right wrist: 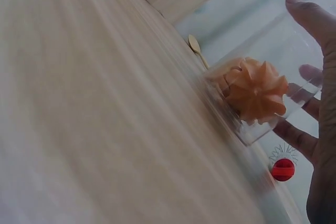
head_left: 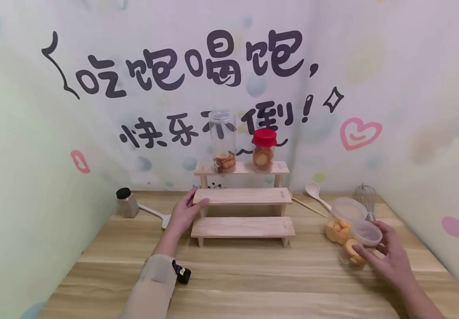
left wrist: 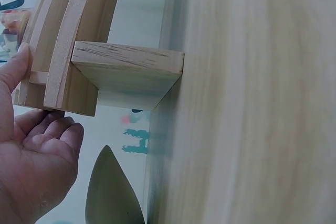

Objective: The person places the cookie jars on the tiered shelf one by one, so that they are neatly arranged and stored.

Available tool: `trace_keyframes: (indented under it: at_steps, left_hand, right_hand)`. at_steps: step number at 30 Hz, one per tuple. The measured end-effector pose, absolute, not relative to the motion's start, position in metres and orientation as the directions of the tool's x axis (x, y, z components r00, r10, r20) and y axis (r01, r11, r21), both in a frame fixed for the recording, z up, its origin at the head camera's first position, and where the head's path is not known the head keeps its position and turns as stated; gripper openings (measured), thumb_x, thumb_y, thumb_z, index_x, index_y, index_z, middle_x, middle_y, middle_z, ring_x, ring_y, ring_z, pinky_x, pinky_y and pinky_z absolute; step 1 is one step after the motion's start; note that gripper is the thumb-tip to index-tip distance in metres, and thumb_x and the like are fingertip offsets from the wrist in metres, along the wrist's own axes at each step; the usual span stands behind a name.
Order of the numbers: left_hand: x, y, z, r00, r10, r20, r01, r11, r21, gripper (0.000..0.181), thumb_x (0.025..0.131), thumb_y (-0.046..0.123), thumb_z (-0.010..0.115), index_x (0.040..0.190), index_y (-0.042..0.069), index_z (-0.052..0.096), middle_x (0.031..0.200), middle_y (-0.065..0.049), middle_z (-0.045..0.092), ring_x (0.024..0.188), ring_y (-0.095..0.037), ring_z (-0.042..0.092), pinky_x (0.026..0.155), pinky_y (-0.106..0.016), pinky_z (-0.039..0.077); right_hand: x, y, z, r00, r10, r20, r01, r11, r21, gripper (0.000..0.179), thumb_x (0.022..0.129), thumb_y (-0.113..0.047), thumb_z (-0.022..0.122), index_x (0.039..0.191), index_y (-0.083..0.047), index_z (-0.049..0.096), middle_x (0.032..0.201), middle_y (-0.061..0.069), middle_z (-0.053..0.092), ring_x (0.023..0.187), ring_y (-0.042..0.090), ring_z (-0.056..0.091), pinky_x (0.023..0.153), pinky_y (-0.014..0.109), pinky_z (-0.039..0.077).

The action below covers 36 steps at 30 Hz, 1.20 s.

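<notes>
A three-tier wooden stand [head_left: 242, 196] stands on the table. My left hand [head_left: 184, 214] grips the left end of its middle board, thumb on top; the left wrist view shows the other fingers curled at the board's end [left wrist: 71, 90]. On the top board are a tall clear jar [head_left: 223, 137] with some cookies at the bottom and a shorter red-lidded jar [head_left: 263, 155] of cookies. At the right, my right hand [head_left: 393, 257] holds a small clear jar [head_left: 367, 235] with swirl-shaped cookies [right wrist: 257, 92] inside, thumb and fingers around its sides.
Just behind the held jar is another clear jar [head_left: 348, 208] with cookies. A whisk [head_left: 367, 201] and a pale spoon [head_left: 313, 190] lie at the back right. At the back left are a black-lidded jar [head_left: 127, 206] and a white spatula [head_left: 154, 212]. A printed cloth [head_left: 229, 17] hangs behind.
</notes>
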State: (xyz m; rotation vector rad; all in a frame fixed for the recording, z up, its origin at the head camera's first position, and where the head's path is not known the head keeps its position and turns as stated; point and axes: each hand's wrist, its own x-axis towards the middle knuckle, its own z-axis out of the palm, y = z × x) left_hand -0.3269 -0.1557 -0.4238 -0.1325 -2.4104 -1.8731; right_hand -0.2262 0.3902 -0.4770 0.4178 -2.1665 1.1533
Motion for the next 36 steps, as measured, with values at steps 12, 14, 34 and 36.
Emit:
trace_keyframes:
  at_steps: [12, 14, 34, 36]
  left_hand:
    - [-0.332, -0.157, -0.423, -0.995, 0.032, 0.094, 0.099, 0.21, 0.973, 0.088, 0.09, 0.045, 0.074, 0.16, 0.018, 0.029, 0.164, -0.012, 0.025, 0.149, -0.025, 0.029, 0.116, -0.037, 0.034]
    - [-0.333, -0.157, -0.425, -0.994, 0.028, 0.106, 0.109, 0.214, 0.971, 0.09, 0.089, 0.048, 0.075, 0.16, 0.019, 0.029, 0.163, -0.012, 0.027, 0.148, -0.025, 0.03, 0.116, -0.037, 0.035]
    - [-0.332, -0.158, -0.427, -0.991, 0.017, 0.135, 0.135, 0.24, 0.961, 0.091, 0.088, 0.051, 0.074, 0.16, 0.016, 0.03, 0.163, -0.013, 0.029, 0.147, -0.027, 0.033, 0.114, -0.04, 0.038]
    - [-0.332, -0.158, -0.428, -0.991, 0.009, 0.135, 0.133, 0.251, 0.959, 0.091, 0.088, 0.051, 0.074, 0.16, 0.016, 0.03, 0.162, -0.013, 0.03, 0.146, -0.027, 0.034, 0.114, -0.04, 0.038]
  right_hand:
    - [-0.217, 0.393, -0.481, -0.853, -0.068, 0.517, -0.455, 0.581, -0.674, 0.085, 0.073, 0.007, 0.086, 0.144, 0.002, 0.039, 0.115, -0.018, 0.056, 0.093, 0.0, 0.061, 0.077, 0.013, 0.055]
    - [-0.215, 0.393, -0.482, -0.866, -0.074, 0.494, -0.441, 0.578, -0.687, 0.084, 0.075, 0.005, 0.085, 0.144, 0.003, 0.038, 0.115, -0.021, 0.056, 0.095, -0.002, 0.061, 0.078, 0.012, 0.055]
    - [-0.212, 0.393, -0.48, -0.883, -0.085, 0.461, -0.42, 0.582, -0.697, 0.08, 0.078, 0.0, 0.086, 0.144, 0.001, 0.04, 0.119, -0.027, 0.053, 0.101, -0.006, 0.059, 0.078, 0.013, 0.055]
    - [-0.212, 0.393, -0.481, -0.882, -0.093, 0.462, -0.425, 0.581, -0.694, 0.08, 0.077, 0.0, 0.086, 0.143, 0.001, 0.04, 0.119, -0.026, 0.053, 0.101, -0.006, 0.059, 0.078, 0.013, 0.055]
